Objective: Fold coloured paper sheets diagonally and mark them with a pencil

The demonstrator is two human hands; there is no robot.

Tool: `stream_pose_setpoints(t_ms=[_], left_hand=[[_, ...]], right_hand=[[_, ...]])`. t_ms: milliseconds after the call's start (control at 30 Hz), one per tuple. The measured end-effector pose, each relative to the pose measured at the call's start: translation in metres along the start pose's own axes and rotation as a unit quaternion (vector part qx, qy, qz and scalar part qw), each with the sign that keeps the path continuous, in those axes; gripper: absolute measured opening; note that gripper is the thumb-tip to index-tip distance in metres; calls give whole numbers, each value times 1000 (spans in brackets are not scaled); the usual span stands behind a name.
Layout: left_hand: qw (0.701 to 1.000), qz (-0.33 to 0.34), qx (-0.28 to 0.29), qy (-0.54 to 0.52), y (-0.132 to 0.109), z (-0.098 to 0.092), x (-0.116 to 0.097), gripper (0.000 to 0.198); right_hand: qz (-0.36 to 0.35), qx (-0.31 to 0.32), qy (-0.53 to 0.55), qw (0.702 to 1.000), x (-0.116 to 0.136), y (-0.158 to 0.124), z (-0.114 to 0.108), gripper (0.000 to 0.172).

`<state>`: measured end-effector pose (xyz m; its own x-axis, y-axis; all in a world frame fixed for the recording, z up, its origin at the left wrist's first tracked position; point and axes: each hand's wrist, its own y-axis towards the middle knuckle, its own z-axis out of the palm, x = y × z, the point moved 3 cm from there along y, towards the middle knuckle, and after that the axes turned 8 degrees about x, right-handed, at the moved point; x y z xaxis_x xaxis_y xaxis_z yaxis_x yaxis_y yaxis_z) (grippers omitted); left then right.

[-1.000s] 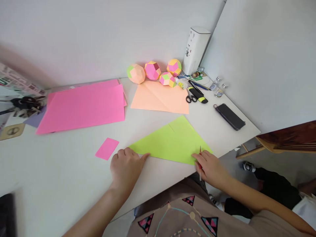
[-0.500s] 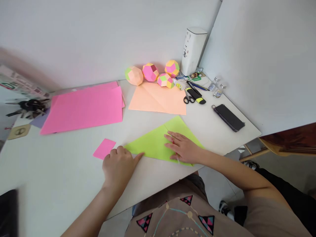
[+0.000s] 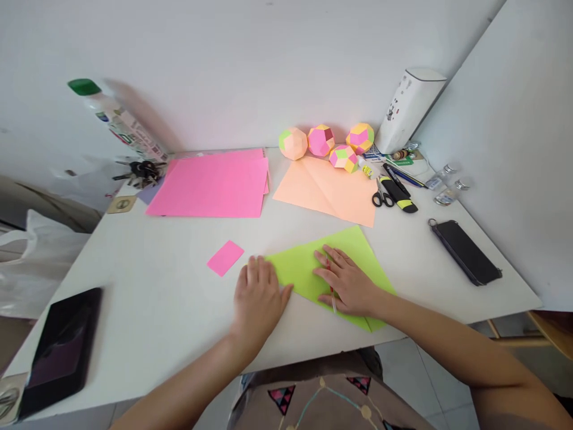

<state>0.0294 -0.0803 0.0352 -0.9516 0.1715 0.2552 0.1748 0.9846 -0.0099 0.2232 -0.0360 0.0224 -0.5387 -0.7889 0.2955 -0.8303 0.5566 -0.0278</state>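
A lime-green sheet of paper, folded over into layers, lies near the table's front edge. My left hand presses down on its left corner, fingers flat and close together, thumb out along the near edge. My right hand rests on the paper's middle with fingers spread. A slim pen-like stick, red and whitish, runs among the right hand's fingers and thumb, partly hidden by them. Left of my left hand lies a small pink paper piece.
Pink sheets, a creased peach sheet and several paper balls are along the wall. Scissors, a cutter, glass vials and a black pouch lie right. A black tablet is at left.
The view has swung left, so things sit further right in the picture. My left hand's fingers have flattened out more on the green paper's corner. My right hand stays on the paper.
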Motion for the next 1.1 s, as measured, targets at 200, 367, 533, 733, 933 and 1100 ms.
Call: stream_pose_setpoints(t_ms=[200, 367, 533, 733, 933, 1100], left_hand=[[971, 219, -12, -95, 31, 3, -20, 45], [964, 263, 6, -32, 63, -11, -39, 40], [965, 261, 11, -22, 67, -12, -49, 45], [956, 275, -34, -92, 65, 3, -45, 55], [938, 303, -57, -158, 69, 8, -37, 58], [933, 298, -42, -196, 72, 9, -36, 66]], right_hand=[[-1, 4, -1, 1000, 3, 2, 1, 48], [-6, -59, 125, 990, -9, 0, -10, 41], [96, -77, 362, 924, -56, 14, -38, 36], [99, -46, 542, 833, -96, 50, -40, 56], [96, -32, 460, 882, -103, 53, -41, 31], [114, -73, 363, 922, -97, 53, -43, 16]])
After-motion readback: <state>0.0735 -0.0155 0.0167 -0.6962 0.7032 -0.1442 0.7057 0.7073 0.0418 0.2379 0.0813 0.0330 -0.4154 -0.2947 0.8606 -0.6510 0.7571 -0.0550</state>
